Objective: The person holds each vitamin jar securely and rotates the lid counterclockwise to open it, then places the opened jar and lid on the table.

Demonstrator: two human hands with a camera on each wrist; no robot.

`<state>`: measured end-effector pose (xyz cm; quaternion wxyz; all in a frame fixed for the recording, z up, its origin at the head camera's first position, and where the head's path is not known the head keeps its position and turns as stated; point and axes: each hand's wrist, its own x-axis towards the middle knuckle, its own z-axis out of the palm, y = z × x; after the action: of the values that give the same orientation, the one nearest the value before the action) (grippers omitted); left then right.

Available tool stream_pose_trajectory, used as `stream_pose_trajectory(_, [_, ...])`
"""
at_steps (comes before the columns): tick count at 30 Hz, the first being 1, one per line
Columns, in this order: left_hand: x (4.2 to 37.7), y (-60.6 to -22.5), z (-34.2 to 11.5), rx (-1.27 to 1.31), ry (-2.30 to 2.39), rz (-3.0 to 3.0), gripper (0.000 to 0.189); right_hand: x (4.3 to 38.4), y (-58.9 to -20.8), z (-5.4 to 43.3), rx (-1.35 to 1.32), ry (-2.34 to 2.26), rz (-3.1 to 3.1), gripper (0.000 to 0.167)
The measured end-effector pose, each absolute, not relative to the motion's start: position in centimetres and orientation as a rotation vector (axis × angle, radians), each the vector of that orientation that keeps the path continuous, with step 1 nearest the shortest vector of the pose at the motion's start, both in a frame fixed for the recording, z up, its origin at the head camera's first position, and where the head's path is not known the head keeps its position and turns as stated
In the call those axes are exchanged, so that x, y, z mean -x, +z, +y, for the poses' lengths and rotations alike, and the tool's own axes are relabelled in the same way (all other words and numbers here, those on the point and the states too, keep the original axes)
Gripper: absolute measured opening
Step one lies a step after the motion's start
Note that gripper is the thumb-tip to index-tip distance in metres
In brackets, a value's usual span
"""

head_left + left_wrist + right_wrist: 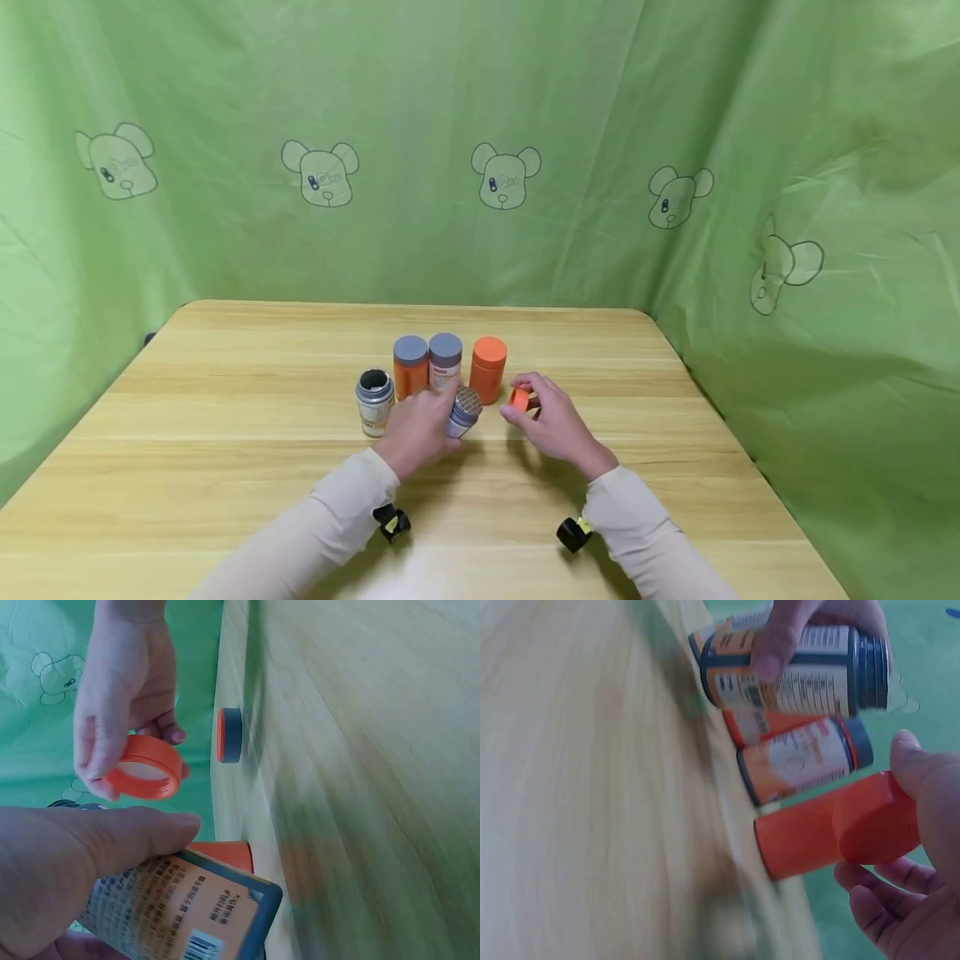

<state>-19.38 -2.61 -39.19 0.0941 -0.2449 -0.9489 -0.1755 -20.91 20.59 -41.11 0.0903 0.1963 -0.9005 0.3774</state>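
My left hand (420, 427) grips a dark grey labelled bottle (810, 682), tilted to the right. No cap covers its neck, and a patterned seal spans the mouth in the head view. To its right, my right hand (553, 421) pinches an orange cap (874, 821) between thumb and fingers, its hollow side toward the bottle. The cap and the bottle are apart. Just behind the hands stands an orange bottle (487, 379) with an orange lid. Left of it are a labelled bottle (444, 371) and an orange bottle (410, 379), both with grey lids.
An uncapped labelled bottle (375, 414) with a dark mouth stands left of my left hand. A grey and orange cap (232, 735) lies on the wooden table (225, 400), hidden from the head view. Green curtain (420, 250) hangs behind and at both sides.
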Motion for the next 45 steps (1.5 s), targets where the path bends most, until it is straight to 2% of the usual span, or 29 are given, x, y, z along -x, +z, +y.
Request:
stream_pose_trajectory(3, [19.4, -39.3, -2.8, 0.716, -0.545, -2.83, 0.088, 21.2, -41.5, 21.1, -0.555, 1.089, -2.7, 0.036])
stream_pose_trajectory(10, [19.8, -39.5, -3.3, 0.7, -0.598, -2.808, 0.071, 22.0, -41.8, 22.3, -0.54, 0.988, -2.711, 0.031])
stream_pose_trajectory(18, [20.0, -39.3, -3.7, 0.671, -0.578, -2.796, 0.077, 22.6, -42.4, 23.0, -0.551, 0.905, -2.735, 0.037])
stream_pose_trajectory(27, [20.2, -39.1, -3.9, 0.641, -0.594, -2.838, 0.085, 23.4, -42.7, 23.4, -0.551, 0.792, -2.821, 0.035])
stream_pose_trajectory(45, [20.1, -38.5, -4.0, 0.64, -0.592, -2.77, 0.069, 24.6, -43.5, 23.3, -0.628, 0.676, -2.837, 0.037])
